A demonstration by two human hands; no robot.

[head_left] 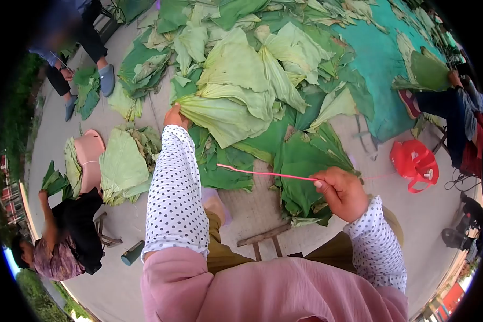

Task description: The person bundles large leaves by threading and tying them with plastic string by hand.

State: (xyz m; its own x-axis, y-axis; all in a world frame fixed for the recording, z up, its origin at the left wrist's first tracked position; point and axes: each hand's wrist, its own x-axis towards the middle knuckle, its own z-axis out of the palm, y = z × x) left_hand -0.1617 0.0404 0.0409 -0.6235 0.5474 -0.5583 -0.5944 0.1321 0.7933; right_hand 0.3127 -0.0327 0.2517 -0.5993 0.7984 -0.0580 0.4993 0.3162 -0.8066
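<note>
My left hand point(177, 117) is closed on the narrow, gathered end of a large pale-green lotus leaf point(225, 115), whose ribbed blade fans out to the right over other leaves. In my right hand point(342, 193) a pink string point(265, 173) is pinched between thumb and fingers. Its loose end points left, across the front of the leaf pile, and a thin strand runs right toward a red bag point(413, 165). Darker green leaves point(314, 166) lie just beyond my right hand. The fingertips of my left hand are partly hidden by the leaf.
Heaped leaves spread across a green tarp point(378, 70). A small wooden stool point(264, 236) stands between my legs. A pink basin-like object point(90, 161) and a leaf bundle point(124, 161) are at left, beside a dark cylinder point(132, 253). Other people sit left, upper left and right.
</note>
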